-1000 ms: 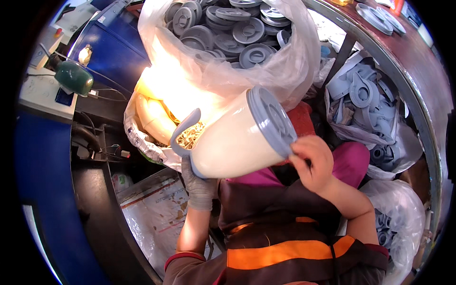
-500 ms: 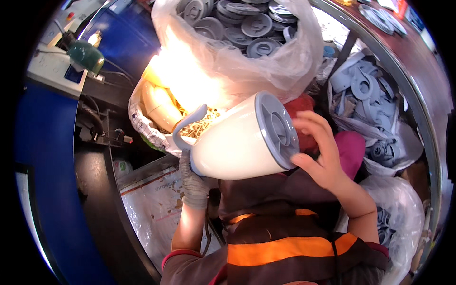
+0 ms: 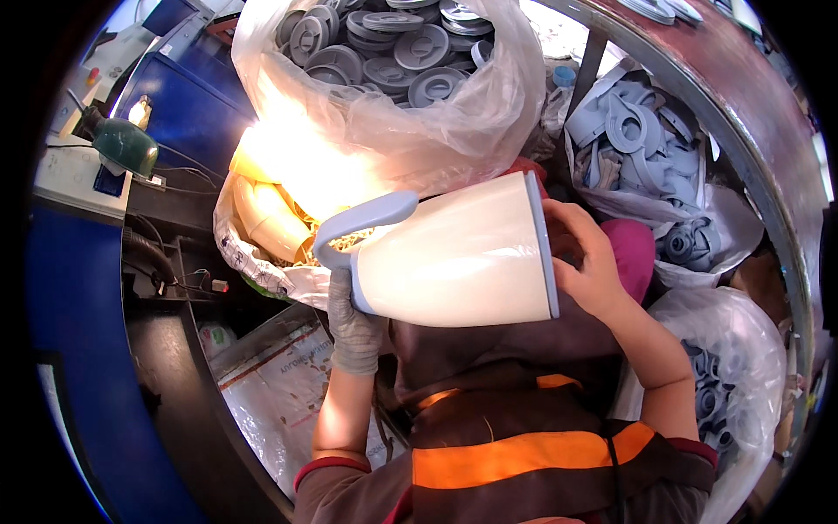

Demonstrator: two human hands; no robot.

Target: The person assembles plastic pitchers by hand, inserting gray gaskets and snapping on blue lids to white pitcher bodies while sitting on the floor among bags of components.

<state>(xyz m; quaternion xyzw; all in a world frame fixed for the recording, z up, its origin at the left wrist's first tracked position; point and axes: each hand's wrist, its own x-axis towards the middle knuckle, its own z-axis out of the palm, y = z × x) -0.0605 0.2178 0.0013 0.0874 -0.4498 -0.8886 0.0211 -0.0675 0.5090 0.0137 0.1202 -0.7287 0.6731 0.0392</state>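
A cream jug (image 3: 449,258) with a grey-blue handle (image 3: 367,223) lies on its side in the air before my chest. My left hand (image 3: 351,314), in a grey glove, is closed around its narrow handle end at the left. A grey-blue base disc (image 3: 543,249) caps the wide end, seen nearly edge-on. My bare right hand (image 3: 587,258) is at this disc, fingers and thumb bent against it; the fingertips are partly hidden behind its rim.
A clear plastic bag (image 3: 471,140) of grey round lids stands ahead. Left of it, a sack (image 3: 236,231) holds cream jug bodies under bright glare. Bags of grey parts (image 3: 642,131) line the right, beside a metal-edged table (image 3: 698,79). A green lamp (image 3: 124,144) stands at left.
The jug has turned so that its base disc now faces right and shows almost edge-on. My right fingers have curled in at the disc. The surroundings have shifted left in view.
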